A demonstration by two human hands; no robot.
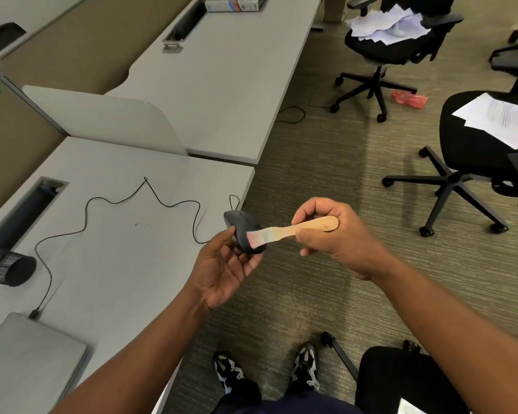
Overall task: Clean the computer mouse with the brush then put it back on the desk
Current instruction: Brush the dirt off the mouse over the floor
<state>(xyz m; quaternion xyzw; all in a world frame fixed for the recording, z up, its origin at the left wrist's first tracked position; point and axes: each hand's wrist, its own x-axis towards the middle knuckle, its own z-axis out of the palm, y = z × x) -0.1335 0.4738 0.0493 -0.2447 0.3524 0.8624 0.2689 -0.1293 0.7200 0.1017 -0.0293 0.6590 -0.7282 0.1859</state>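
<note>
- Fingers point(253, 259) of the left hand point(222, 270) are curled under and around the computer mouse point(242, 233), which is held up in the air just past the edge of the counter point(117, 264).
- Fingers of the right hand point(326, 234) are wrapped around the wooden handle of the brush point(293, 231), whose pale bristles are laid against the mouse's side.
- The mouse is judged light, hard-shelled and smooth, so it is best gripped by its flanks, with the top left free for brushing.
- Its cable point(117, 201) is trailed slack across the counter to a closed laptop point(27, 369); a snag is to be avoided when the mouse is set down.
- The bristles appear soft, so little pressure is thought necessary.
</note>
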